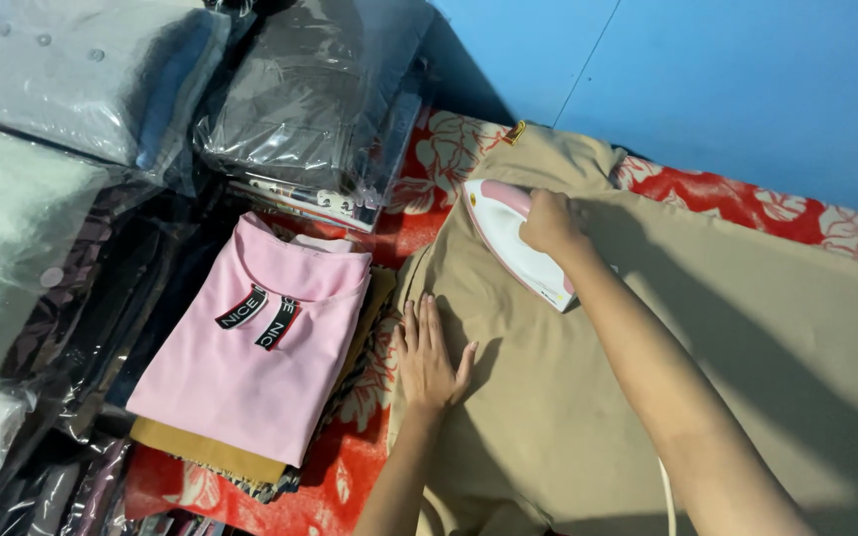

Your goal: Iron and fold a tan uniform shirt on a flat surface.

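Ironing partway: right hand (551,220) gripped the pink-and-white iron (514,241) on the tan garment (707,337), left hand (429,357) lay open and flat just below it; folded pink top (250,367) stacked left, seemingly finished.

My right hand (551,220) grips the iron (513,241), which stands on the spread garment (727,328) near its far left corner. My left hand (429,359) lies flat on the garment's left edge, nearer to me than the iron. The garment lies on the patterned sheet (747,203), which shows past its far and left edges. Left of the garment, a folded top (250,357) lies on a stack of folded clothes. Bagged clothes (310,89) lie behind and left of that stack.
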